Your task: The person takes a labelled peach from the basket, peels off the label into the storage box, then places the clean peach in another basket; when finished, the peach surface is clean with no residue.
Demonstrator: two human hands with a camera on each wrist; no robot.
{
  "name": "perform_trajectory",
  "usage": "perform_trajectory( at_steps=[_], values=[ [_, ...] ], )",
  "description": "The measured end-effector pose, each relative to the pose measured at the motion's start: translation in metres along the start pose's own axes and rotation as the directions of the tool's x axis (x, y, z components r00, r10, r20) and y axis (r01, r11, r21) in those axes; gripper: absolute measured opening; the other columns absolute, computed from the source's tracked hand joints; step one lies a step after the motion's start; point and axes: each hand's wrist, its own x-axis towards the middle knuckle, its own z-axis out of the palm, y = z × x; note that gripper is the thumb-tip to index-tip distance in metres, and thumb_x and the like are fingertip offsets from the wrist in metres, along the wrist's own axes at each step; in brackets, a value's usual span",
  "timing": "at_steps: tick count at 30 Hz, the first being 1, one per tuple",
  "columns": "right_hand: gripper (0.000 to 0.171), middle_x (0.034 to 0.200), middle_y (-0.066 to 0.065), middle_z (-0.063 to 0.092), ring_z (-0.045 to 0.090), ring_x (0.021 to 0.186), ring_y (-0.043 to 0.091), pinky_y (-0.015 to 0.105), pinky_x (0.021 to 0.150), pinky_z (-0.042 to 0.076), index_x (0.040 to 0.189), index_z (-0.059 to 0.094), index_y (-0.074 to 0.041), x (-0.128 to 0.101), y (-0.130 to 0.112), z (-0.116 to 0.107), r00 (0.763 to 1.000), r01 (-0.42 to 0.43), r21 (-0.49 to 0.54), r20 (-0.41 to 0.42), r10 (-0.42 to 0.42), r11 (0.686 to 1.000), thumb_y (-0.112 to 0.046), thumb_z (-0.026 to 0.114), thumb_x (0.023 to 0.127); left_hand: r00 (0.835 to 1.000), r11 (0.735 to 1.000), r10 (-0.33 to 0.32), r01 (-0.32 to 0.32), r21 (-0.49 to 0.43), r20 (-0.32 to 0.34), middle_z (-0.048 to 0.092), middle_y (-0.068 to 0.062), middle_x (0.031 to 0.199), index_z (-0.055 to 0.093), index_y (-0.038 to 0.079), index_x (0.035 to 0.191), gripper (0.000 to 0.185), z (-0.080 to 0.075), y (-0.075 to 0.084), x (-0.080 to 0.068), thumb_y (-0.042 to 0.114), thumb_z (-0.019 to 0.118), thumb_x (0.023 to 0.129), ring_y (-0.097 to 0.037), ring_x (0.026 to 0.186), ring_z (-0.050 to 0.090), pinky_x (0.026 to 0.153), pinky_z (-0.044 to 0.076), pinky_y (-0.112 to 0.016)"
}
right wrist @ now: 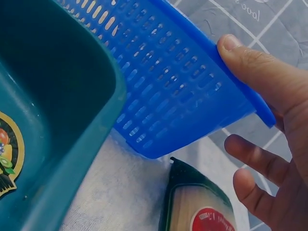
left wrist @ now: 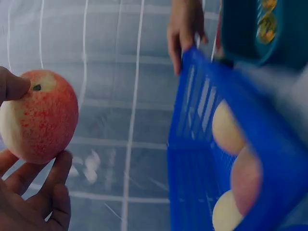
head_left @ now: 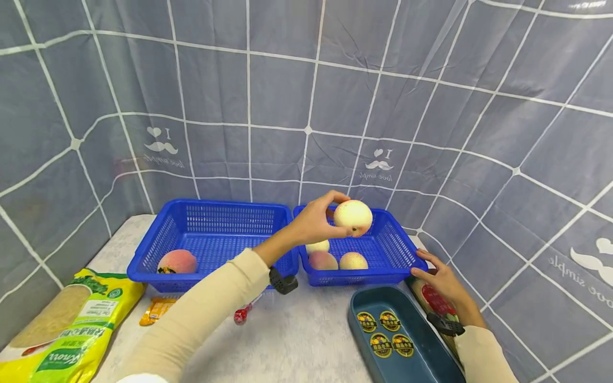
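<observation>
My left hand (head_left: 317, 219) grips a pale, red-blushed peach (head_left: 353, 217) in its fingertips, held in the air over the right blue basket (head_left: 383, 277). In the left wrist view the peach (left wrist: 41, 118) sits between thumb and fingers (left wrist: 36, 202). Three more peaches (head_left: 337, 259) lie inside that basket. My right hand (head_left: 438, 279) rests on the basket's front right corner. Its thumb (right wrist: 250, 67) lies on the rim (right wrist: 183, 82), and the other fingers hang loose beside the wall, not touching it.
A second blue basket (head_left: 210, 205) at the left holds one peach (head_left: 177, 261). A teal tray (head_left: 361, 308) with round stickers stands in front. A dark noodle packet (right wrist: 202, 207) lies by my right hand. A yellow bag (head_left: 67, 324), an orange wrapper (head_left: 158, 309) and a red sweet (head_left: 241, 315) lie front left.
</observation>
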Motion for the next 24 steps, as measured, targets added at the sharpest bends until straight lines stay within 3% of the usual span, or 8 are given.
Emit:
perform_trajectory(
  at_steps=[5, 9, 13, 20, 22, 24],
  values=[
    [0.061, 0.159, 0.029, 0.025, 0.063, 0.091, 0.009, 0.037, 0.076, 0.059, 0.149, 0.037, 0.009, 0.001, -0.003, 0.0, 1.0, -0.01, 0.025, 0.022, 0.009, 1.0, -0.008, 0.066, 0.099, 0.992, 0.991, -0.126, 0.126, 0.044, -0.009, 0.058, -0.007, 0.13, 0.052, 0.011, 0.137, 0.062, 0.013, -0.031, 0.046, 0.025, 0.08, 0.084, -0.019, 0.1, 0.065, 0.08, 0.054, -0.028],
    [0.06, 0.156, 0.031, 0.027, 0.063, 0.092, 0.011, 0.036, 0.076, 0.059, 0.148, 0.036, 0.011, -0.002, -0.005, 0.0, 0.999, 0.002, 0.015, 0.04, -0.002, 1.0, -0.006, 0.066, 0.098, 0.978, 0.973, -0.207, 0.206, 0.1, 0.005, 0.062, -0.006, 0.122, 0.056, 0.009, 0.131, 0.057, 0.031, -0.053, 0.064, 0.027, 0.08, 0.083, -0.02, 0.1, 0.061, 0.083, 0.051, -0.031],
    [0.058, 0.153, 0.034, 0.029, 0.062, 0.092, 0.016, 0.036, 0.074, 0.059, 0.146, 0.037, 0.012, -0.005, -0.002, 0.004, 0.998, 0.031, -0.005, 0.047, -0.031, 0.999, -0.004, 0.066, 0.098, 0.954, 0.949, -0.3, 0.296, 0.113, 0.019, 0.065, -0.006, 0.112, 0.058, 0.009, 0.123, 0.05, 0.046, -0.068, 0.069, 0.025, 0.082, 0.082, -0.02, 0.096, 0.061, 0.082, 0.052, -0.033],
    [0.059, 0.154, 0.03, 0.031, 0.062, 0.089, 0.016, 0.036, 0.072, 0.058, 0.146, 0.04, 0.011, -0.009, -0.002, 0.005, 1.0, 0.006, -0.056, 0.011, -0.005, 0.998, -0.006, 0.068, 0.097, 0.906, 0.901, -0.419, 0.408, 0.149, 0.055, 0.066, -0.001, 0.103, 0.059, 0.011, 0.115, 0.047, 0.069, -0.087, 0.068, 0.024, 0.085, 0.078, -0.018, 0.09, 0.061, 0.081, 0.051, -0.033],
    [0.06, 0.154, 0.029, 0.031, 0.062, 0.089, 0.015, 0.036, 0.072, 0.058, 0.146, 0.039, 0.011, -0.007, -0.004, 0.004, 1.0, 0.01, -0.066, 0.003, -0.01, 0.998, -0.007, 0.068, 0.097, 0.891, 0.877, -0.451, 0.433, 0.207, 0.05, 0.066, -0.001, 0.101, 0.059, 0.013, 0.113, 0.046, 0.07, -0.089, 0.067, 0.026, 0.086, 0.078, -0.019, 0.09, 0.061, 0.08, 0.051, -0.035],
    [0.06, 0.154, 0.029, 0.032, 0.061, 0.089, 0.015, 0.036, 0.071, 0.058, 0.146, 0.04, 0.01, -0.004, -0.005, 0.004, 1.0, 0.02, -0.073, -0.001, -0.02, 0.997, -0.007, 0.068, 0.097, 0.87, 0.837, -0.492, 0.462, 0.293, 0.037, 0.066, 0.0, 0.099, 0.059, 0.015, 0.111, 0.044, 0.07, -0.093, 0.065, 0.029, 0.085, 0.079, -0.019, 0.09, 0.06, 0.081, 0.049, -0.036]
  ],
)
